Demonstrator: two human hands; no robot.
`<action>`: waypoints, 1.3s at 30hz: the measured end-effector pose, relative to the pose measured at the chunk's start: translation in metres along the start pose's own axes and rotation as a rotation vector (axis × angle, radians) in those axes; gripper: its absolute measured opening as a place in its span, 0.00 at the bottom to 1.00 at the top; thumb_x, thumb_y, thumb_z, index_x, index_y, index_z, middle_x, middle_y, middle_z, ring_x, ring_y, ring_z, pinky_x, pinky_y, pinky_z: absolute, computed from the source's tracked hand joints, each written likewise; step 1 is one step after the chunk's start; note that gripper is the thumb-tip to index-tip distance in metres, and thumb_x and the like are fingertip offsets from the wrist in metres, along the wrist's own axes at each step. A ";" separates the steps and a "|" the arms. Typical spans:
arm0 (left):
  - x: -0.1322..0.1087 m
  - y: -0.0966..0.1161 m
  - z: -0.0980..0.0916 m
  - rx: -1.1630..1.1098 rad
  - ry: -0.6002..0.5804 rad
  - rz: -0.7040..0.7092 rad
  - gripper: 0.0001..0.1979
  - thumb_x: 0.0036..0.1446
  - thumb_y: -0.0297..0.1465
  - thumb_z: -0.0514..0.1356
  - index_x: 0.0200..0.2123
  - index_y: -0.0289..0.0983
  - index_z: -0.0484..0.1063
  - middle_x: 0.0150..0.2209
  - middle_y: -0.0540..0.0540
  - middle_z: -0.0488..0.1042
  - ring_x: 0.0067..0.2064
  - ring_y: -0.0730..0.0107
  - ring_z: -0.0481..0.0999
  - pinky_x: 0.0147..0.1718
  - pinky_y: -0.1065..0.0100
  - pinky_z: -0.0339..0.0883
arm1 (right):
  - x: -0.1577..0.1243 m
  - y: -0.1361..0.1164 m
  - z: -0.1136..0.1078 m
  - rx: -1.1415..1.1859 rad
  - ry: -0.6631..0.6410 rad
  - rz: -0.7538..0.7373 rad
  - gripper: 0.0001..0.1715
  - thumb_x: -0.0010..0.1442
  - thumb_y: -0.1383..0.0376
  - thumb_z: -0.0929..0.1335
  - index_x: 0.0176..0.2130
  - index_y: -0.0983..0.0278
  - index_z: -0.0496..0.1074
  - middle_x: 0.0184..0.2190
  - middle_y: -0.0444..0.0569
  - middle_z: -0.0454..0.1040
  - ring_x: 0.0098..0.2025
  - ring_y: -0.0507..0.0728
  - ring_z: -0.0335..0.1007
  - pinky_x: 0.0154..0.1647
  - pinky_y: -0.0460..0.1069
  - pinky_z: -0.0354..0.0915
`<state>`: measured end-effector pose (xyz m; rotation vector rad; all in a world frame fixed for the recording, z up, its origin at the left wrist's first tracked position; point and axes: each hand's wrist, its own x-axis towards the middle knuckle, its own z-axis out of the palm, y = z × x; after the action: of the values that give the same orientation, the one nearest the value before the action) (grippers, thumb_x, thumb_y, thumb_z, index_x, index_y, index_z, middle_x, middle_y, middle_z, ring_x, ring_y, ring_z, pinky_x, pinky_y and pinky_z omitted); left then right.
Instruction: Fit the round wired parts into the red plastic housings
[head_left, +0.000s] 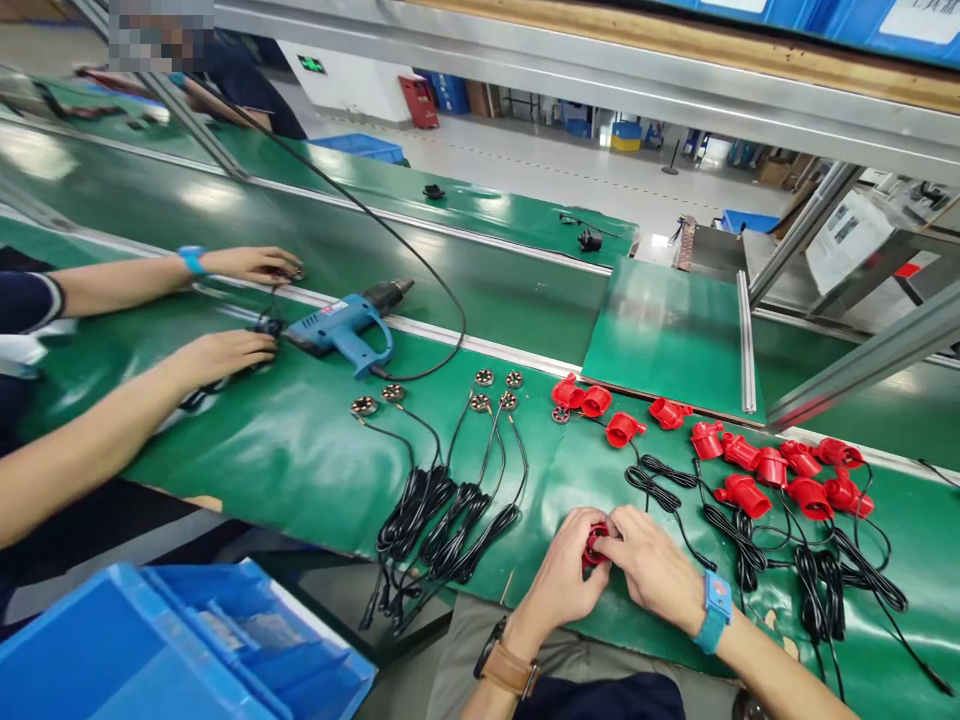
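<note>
Near the table's front edge, a red plastic housing [595,547] is held between both my hands. My left hand [561,568] has its fingers closed around its left side. From the right, my right hand [654,562] pinches it, thumb across its open face; the fingers hide much of the part. Beyond my right hand lie several similar red housings [771,467] with bundled black cables [820,592]. Left of my hands, more coiled black cables [415,510] end in round metallic discs [480,402]. One more disc [560,414] rests beside the nearest red housings.
A blue heat gun [341,328] with a black cord lies on the green mat. At left, a co-worker's hands [225,355] handle dark cable. A blue bin [112,640] stands at lower left. A metal post [870,350] rises at right; another person is behind the bench.
</note>
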<state>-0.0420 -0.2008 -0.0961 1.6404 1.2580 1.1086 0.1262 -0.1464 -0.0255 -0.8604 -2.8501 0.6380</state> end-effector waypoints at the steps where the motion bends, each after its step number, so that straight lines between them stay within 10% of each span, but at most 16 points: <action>1: 0.000 0.000 -0.001 -0.001 -0.005 0.001 0.21 0.53 0.20 0.56 0.50 0.40 0.64 0.47 0.42 0.69 0.50 0.58 0.69 0.51 0.54 0.66 | -0.001 0.000 0.000 0.013 -0.013 0.001 0.17 0.64 0.78 0.64 0.45 0.62 0.74 0.40 0.49 0.65 0.42 0.58 0.59 0.41 0.51 0.59; 23: 0.006 -0.010 -0.019 -0.009 -0.175 0.055 0.20 0.53 0.21 0.57 0.49 0.40 0.64 0.47 0.43 0.70 0.49 0.58 0.70 0.51 0.55 0.66 | 0.001 -0.024 0.006 -0.033 0.043 0.263 0.13 0.63 0.79 0.62 0.40 0.65 0.71 0.39 0.48 0.63 0.41 0.56 0.58 0.41 0.50 0.58; 39: 0.004 -0.012 -0.018 -0.024 -0.173 0.097 0.23 0.53 0.22 0.57 0.52 0.40 0.63 0.49 0.42 0.69 0.51 0.57 0.68 0.52 0.54 0.65 | 0.005 -0.021 0.003 -0.286 0.085 -0.028 0.11 0.73 0.70 0.60 0.43 0.65 0.71 0.38 0.51 0.68 0.39 0.59 0.58 0.39 0.54 0.59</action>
<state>-0.0625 -0.1930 -0.1007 1.7546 1.0603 1.0110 0.1106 -0.1607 -0.0199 -0.8584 -2.9116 0.1865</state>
